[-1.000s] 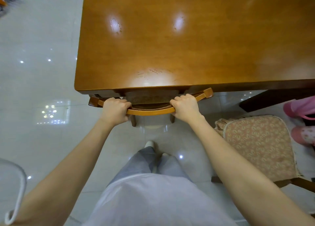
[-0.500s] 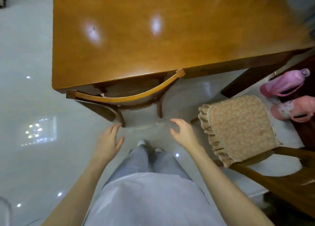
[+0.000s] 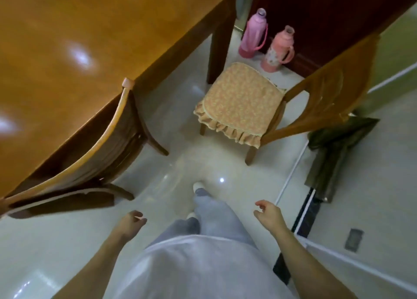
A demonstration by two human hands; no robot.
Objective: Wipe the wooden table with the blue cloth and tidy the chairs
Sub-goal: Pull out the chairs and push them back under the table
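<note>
The wooden table (image 3: pixel 67 39) fills the upper left. One wooden chair (image 3: pixel 94 154) is tucked under its edge, only the curved backrest showing. A second chair (image 3: pixel 239 100) with a floral seat cushion stands out on the floor near the table's leg, its wooden back to the right. My left hand (image 3: pixel 132 222) hangs low with loosely curled fingers and holds nothing. My right hand (image 3: pixel 267 215) is also low, fingers relaxed and holding nothing. Both hands are well short of either chair. No blue cloth is in view.
Two pink thermos flasks (image 3: pixel 256 33) (image 3: pixel 278 49) stand on the floor beyond the cushioned chair, against dark red furniture (image 3: pixel 316 12). A dark cloth (image 3: pixel 334 154) lies on the floor at right. White tiled floor (image 3: pixel 191 158) lies between the chairs; my legs and shoes are below.
Both hands let go of the tucked chair's backrest and dropped to my sides. My view swung right, bringing the cushioned chair toward the centre.
</note>
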